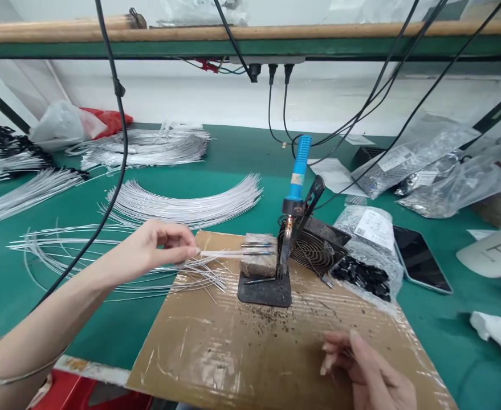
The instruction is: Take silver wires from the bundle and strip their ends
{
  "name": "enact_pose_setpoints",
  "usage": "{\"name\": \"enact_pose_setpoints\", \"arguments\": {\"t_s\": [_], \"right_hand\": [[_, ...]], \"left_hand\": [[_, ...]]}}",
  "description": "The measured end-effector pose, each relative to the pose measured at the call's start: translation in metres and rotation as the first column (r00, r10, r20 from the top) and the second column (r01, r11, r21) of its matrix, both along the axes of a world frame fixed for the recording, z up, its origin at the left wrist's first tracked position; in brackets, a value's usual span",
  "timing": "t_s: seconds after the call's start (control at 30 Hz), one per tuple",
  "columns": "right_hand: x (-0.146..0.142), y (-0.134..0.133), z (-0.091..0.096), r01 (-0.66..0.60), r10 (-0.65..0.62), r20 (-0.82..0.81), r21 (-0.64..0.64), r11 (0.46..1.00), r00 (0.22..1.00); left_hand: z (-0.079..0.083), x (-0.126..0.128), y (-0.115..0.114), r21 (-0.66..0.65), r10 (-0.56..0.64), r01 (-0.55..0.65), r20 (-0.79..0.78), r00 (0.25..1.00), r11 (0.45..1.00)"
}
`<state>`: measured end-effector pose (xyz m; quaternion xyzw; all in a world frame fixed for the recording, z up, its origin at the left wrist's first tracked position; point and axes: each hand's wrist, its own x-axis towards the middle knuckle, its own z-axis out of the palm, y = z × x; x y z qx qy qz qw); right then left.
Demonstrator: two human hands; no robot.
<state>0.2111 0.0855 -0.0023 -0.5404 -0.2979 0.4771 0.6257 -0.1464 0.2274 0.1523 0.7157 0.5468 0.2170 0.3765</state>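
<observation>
My left hand (165, 247) is closed in a pinch on thin white wires (220, 254), whose far ends reach a worn block (259, 265). Dark metal tips lie on top of that block. A blue-handled soldering iron (300, 165) stands clamped in a black stand (265, 293) just right of the block, pointing down. Loose white wires (203, 279) lie under and around my left hand. Low over the cardboard (216, 353), my right hand (370, 367) has loosely curled, parted fingers, and I see nothing clearly held in it.
Bundles of white wires (186, 208) lie behind on the green table (228, 154). A black fan (318, 245) sits behind the iron. A bubble-wrap bag of black parts (361, 276) and a phone (421, 256) are at the right. A black cable (119, 91) hangs across my left side.
</observation>
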Motion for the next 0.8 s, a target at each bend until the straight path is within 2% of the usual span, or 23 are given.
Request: {"name": "enact_pose_setpoints", "arguments": {"t_s": [0.07,0.13,0.23,0.3,0.53,0.8], "right_hand": [[-0.023,-0.002,0.014,-0.039,0.039,0.026,0.024,0.999,0.999],[-0.047,-0.001,0.030,-0.159,0.159,0.011,0.039,0.986,0.987],[-0.072,0.004,0.047,-0.317,0.320,-0.027,0.087,0.944,0.947],[-0.079,0.007,0.052,-0.363,0.372,-0.075,0.110,0.925,0.925],[-0.084,0.010,0.056,-0.317,0.321,-0.138,0.048,0.947,0.937],[-0.082,0.010,0.056,-0.296,0.303,-0.090,0.088,0.951,0.949]], "left_hand": [[-0.005,0.003,-0.017,-0.114,-0.087,0.094,0.069,0.994,0.989],[-0.014,0.008,-0.030,-0.202,-0.127,0.155,0.147,0.981,0.967],[-0.030,0.015,-0.041,-0.257,-0.137,0.189,0.210,0.968,0.948],[-0.036,0.018,-0.045,-0.273,-0.146,0.207,0.227,0.963,0.939],[-0.041,0.019,-0.052,-0.299,-0.136,0.222,0.283,0.950,0.928],[-0.035,0.023,-0.057,-0.343,-0.105,0.203,0.284,0.953,0.917]]}}
